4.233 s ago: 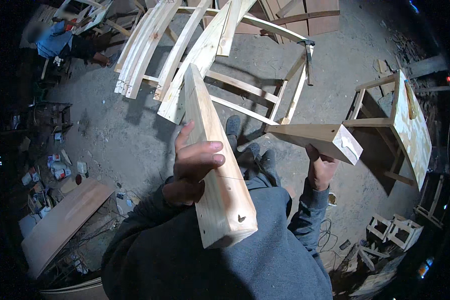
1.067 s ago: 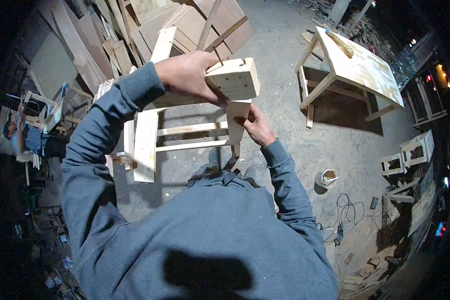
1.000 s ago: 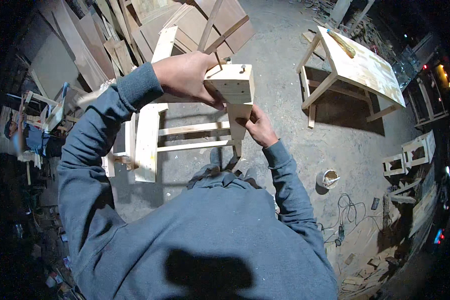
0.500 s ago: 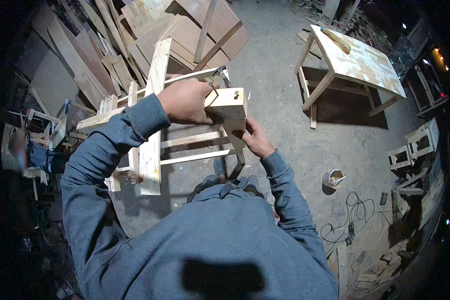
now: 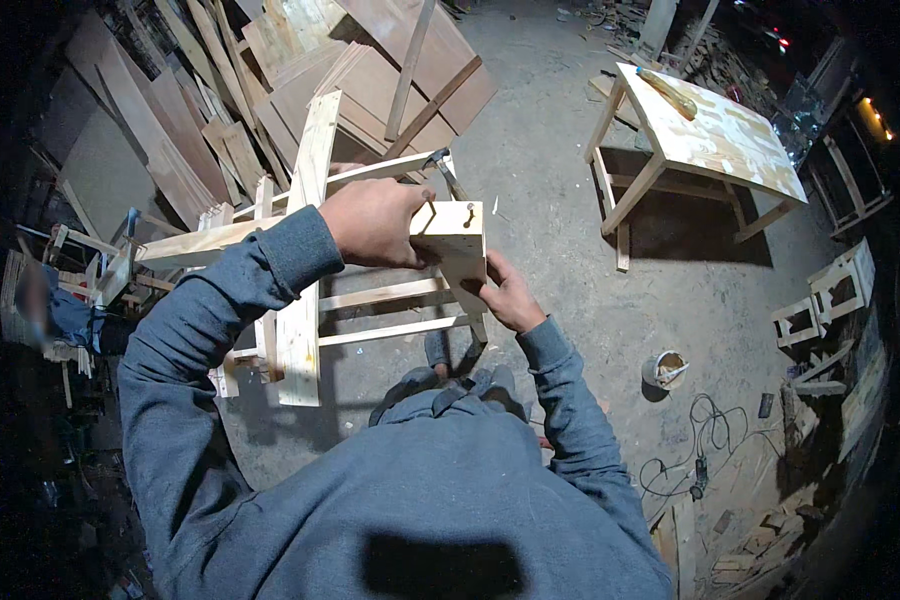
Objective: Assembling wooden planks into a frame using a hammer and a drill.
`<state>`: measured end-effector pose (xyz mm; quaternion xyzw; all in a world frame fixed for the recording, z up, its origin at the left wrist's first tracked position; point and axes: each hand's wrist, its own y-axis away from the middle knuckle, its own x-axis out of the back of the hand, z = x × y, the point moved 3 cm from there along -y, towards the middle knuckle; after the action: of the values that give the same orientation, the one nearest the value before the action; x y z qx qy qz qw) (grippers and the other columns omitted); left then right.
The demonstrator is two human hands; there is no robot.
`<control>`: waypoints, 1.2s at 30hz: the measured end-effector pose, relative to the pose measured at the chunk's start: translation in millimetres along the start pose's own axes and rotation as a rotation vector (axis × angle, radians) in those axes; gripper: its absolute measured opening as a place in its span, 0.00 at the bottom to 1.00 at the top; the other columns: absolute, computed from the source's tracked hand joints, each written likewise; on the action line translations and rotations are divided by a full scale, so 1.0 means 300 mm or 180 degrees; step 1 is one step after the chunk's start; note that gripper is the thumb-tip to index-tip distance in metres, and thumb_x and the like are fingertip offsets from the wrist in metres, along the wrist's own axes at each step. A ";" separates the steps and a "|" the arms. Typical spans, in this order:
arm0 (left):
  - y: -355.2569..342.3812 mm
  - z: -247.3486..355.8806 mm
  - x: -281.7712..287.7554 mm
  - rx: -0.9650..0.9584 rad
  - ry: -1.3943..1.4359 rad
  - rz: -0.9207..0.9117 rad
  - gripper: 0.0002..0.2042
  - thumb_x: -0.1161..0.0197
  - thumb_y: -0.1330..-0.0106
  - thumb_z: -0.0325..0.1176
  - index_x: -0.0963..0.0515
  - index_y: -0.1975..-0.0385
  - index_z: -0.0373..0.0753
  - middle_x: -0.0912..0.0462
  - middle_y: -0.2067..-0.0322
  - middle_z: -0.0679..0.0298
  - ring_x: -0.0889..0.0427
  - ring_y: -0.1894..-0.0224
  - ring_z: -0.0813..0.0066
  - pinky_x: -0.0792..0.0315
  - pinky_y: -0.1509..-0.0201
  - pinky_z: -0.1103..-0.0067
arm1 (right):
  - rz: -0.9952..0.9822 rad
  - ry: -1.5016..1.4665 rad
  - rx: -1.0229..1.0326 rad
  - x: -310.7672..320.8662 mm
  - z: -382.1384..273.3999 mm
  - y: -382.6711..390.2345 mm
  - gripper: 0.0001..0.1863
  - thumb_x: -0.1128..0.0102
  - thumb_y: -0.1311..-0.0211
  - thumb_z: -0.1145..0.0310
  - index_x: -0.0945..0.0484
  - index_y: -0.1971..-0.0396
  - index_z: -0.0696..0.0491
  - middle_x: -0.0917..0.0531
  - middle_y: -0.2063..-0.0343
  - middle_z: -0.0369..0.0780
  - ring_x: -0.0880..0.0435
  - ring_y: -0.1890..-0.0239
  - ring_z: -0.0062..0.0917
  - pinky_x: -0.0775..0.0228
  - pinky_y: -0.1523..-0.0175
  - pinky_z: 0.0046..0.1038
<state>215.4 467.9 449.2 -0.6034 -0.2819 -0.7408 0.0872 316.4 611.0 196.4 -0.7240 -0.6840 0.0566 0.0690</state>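
My left hand (image 5: 378, 222) is closed round the left side of a pale wooden beam (image 5: 460, 255), fingers curled over its upper part. Two nails stick up from the beam's end face; the right-hand nail (image 5: 469, 214) looks bent. On the beam's right side my right hand (image 5: 513, 292) grips with its thumb and fingers. Just beyond the beam, a hammer (image 5: 438, 158) rests by a rail of a wooden frame (image 5: 305, 300). The frame's long flat board lies to the left of the beam, with slats running between. How beam and frame join is hidden by my hands.
A low wooden table (image 5: 735, 130) stands at far right with a yellowish tool on top. A white bucket (image 5: 665, 370) and a black cable (image 5: 710, 430) are on the floor at right. Plywood sheets (image 5: 300, 60) lean at far left. Another person (image 5: 80, 310) is at left.
The whole scene sits slightly lower in the picture, and the beam has moved a little down and left with my hands. Both hands keep their grip.
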 end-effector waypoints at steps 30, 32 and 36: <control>-0.040 -0.005 0.024 0.0083 -0.0051 -0.0235 0.26 0.27 0.54 0.46 0.30 0.59 0.39 0.18 0.75 0.50 0.17 0.72 0.49 0.22 0.65 0.63 | 0.0947 -0.1199 0.0925 -0.050 -0.261 -0.045 0.30 0.32 0.42 0.63 0.30 0.43 0.60 0.25 0.49 0.42 0.26 0.45 0.28 0.35 0.38 0.28; -0.044 -0.005 0.027 0.0062 -0.0055 -0.0230 0.26 0.27 0.53 0.46 0.30 0.59 0.39 0.18 0.76 0.50 0.17 0.72 0.50 0.22 0.66 0.63 | 0.0917 -0.1422 0.0938 -0.052 -0.257 -0.047 0.30 0.31 0.43 0.63 0.30 0.43 0.60 0.25 0.49 0.41 0.26 0.45 0.27 0.35 0.38 0.28; -0.053 -0.004 0.029 0.0038 -0.0022 -0.0262 0.26 0.27 0.53 0.46 0.30 0.60 0.39 0.19 0.77 0.50 0.17 0.72 0.50 0.23 0.67 0.63 | 0.0855 -0.1408 0.0758 -0.042 -0.230 -0.050 0.32 0.29 0.46 0.64 0.31 0.43 0.61 0.25 0.49 0.41 0.26 0.45 0.27 0.36 0.37 0.29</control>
<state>204.7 482.1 452.4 -0.5933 -0.3112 -0.7400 0.0593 313.3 597.6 266.8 -0.7650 -0.5690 0.3018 -0.0053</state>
